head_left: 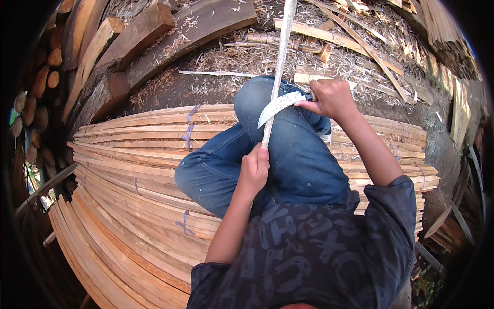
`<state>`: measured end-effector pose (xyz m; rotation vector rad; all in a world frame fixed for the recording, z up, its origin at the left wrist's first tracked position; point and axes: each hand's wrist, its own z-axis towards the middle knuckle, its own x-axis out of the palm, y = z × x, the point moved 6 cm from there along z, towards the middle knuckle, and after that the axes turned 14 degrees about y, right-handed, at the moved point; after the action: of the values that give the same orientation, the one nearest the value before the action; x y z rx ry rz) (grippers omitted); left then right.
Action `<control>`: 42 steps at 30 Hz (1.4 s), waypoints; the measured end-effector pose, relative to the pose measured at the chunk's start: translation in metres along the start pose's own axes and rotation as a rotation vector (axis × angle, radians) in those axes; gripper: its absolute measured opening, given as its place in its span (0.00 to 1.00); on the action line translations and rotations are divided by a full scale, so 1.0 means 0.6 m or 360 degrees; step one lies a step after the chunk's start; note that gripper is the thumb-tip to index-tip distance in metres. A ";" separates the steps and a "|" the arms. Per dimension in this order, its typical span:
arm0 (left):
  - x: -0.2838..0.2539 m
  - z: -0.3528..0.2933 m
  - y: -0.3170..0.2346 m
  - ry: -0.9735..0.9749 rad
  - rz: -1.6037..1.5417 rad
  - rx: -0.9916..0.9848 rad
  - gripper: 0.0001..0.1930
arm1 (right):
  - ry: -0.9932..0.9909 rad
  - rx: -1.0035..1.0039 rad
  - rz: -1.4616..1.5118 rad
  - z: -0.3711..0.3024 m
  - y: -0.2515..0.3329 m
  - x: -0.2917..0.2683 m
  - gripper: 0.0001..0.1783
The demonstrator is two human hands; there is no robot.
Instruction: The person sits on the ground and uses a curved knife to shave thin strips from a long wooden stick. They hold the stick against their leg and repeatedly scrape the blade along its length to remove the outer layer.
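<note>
My left hand (254,166) is closed around the near end of a long, thin wooden strip (282,56), which runs up and away past my knee. In my right hand (329,97) is a knife (278,109) with a broad curved blade, its dark handle mostly hidden by my fingers. The blade lies across the strip above my raised knee, its tip pointing left and toward me. The strip rests on or just over my jeans (303,154); I cannot tell which.
Bundles of long wooden strips (154,170), bound with purple ties (189,126), lie under and beside me. Beyond are wood shavings (221,56), loose slats (339,38) and a thick curved timber (200,31). Stacked round poles (38,82) stand at the far left.
</note>
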<state>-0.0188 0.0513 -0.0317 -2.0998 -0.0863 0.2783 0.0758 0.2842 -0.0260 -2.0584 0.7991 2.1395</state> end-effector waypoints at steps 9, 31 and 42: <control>-0.003 -0.002 0.008 -0.0017 0.0107 0.0026 0.24 | -0.0424 0.0087 -0.0074 0.003 -0.006 0.013 0.36; -0.011 -0.008 0.031 0.0105 -0.0290 -0.0037 0.23 | -0.0166 0.0112 0.0277 -0.048 0.066 0.046 0.28; -0.013 -0.012 0.028 0.0052 -0.0120 0.0053 0.18 | -0.0164 0.0268 0.0468 -0.033 0.056 0.051 0.25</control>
<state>-0.0253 0.0353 -0.0411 -2.0623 -0.1404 0.1985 0.0776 0.2376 -0.0438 -1.8285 1.2879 2.2049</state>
